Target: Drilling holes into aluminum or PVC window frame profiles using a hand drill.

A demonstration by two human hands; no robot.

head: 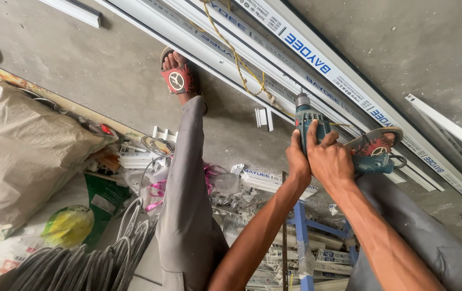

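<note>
Below, a bare concrete floor (107, 70) fills the view from the head camera, crossed from top centre to the right edge by a long bundle of white window-frame profiles (274, 59) bound with yellow cord (236, 56). At the left edge a large tan sack (21, 145) slumps against a heap of scrap, with a coil of grey rubber strip (80, 264) just below it and white offcuts (263, 180) scattered between the person's legs. The person wears grey trousers (188, 215); one foot in a red-strapped sandal (177, 78) is planted just beside the profiles, and the other sandal (376, 143) rests against them. A blue metal stand (301, 226) shows beneath the forearms. Both hands are wrapped together around a teal power drill (309, 121), which is held over the lower edge of the profile bundle with its chuck pointing toward the white frame. The left hand (297, 159) is clasped around the near side of the drill body, and the right hand (330, 159) is clamped over the handle, fingers curled on top. Whether the bit touches the profile cannot be told.
</note>
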